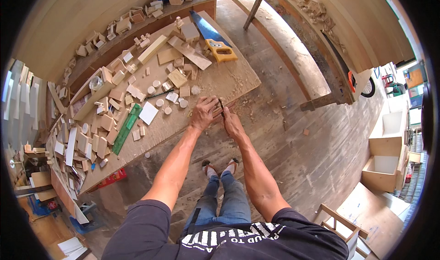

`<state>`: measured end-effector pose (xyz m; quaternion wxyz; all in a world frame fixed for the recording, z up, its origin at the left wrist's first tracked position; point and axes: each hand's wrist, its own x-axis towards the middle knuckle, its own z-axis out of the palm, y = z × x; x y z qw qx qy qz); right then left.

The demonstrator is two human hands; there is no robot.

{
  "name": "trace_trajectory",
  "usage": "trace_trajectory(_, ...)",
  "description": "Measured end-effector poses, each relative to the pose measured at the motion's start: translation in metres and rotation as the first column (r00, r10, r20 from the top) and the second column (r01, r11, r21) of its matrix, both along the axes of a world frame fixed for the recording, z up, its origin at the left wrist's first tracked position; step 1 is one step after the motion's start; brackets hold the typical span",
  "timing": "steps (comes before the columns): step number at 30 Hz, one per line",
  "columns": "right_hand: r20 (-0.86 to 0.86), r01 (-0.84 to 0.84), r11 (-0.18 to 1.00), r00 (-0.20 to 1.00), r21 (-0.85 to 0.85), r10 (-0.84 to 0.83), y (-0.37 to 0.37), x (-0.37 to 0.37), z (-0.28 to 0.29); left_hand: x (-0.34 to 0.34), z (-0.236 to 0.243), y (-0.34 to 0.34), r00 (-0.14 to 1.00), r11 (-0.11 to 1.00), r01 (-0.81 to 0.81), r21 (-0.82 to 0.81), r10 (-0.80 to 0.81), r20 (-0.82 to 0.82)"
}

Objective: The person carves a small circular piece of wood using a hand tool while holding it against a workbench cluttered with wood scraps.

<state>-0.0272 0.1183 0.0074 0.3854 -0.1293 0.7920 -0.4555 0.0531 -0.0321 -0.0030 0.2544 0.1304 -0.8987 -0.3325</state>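
My left hand (202, 114) is closed at the table's right edge, its fingers curled together; whatever they hold is too small to make out. Close beside it, my right hand (233, 124) grips a thin dark tool (221, 105) that points up between the two hands. Its exact kind does not show. Just beyond my left hand, small round wooden discs (183, 103) and wood shavings lie on the plywood tabletop (238, 79). Farther off rests a handsaw (208, 30) with a blue blade and a yellow-orange handle.
Many wood offcuts (107, 122) cover the table's left side, with a green strip (127, 129) and a white square piece (148, 113) among them. A long bench (293, 44) stands at the far right. Wooden boxes (382, 166) are stacked on the right.
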Motion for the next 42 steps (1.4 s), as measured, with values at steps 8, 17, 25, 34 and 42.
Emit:
trace_trajectory(8,-0.176,-0.082,0.997,0.981,-0.004,0.080,0.001,-0.001,-0.001,0.003,0.003,-0.002,0.999,0.995,0.046,-0.084,-0.047,-0.011)
trace_trajectory(17,-0.288,-0.109,0.977,0.944,0.185,0.160,-0.017,0.001,0.009,0.000,0.012,0.003,0.999,0.999,0.010,-0.046,-0.012,-0.036)
trace_trajectory(25,-0.078,0.086,0.996,0.993,0.028,-0.084,0.008,0.019,0.009,0.000,-0.002,0.008,0.992,0.991,-0.120,-0.065,0.117,-0.057)
trace_trajectory(34,-0.031,0.025,0.998,0.999,0.058,-0.024,-0.009,0.015,0.013,0.000,0.000,0.008,0.996,0.994,-0.088,-0.063,0.089,0.007)
trace_trajectory(42,-0.154,-0.118,0.988,0.979,0.100,0.133,-0.008,-0.002,0.008,-0.002,0.005,0.009,0.996,0.995,-0.078,-0.056,0.080,0.037)
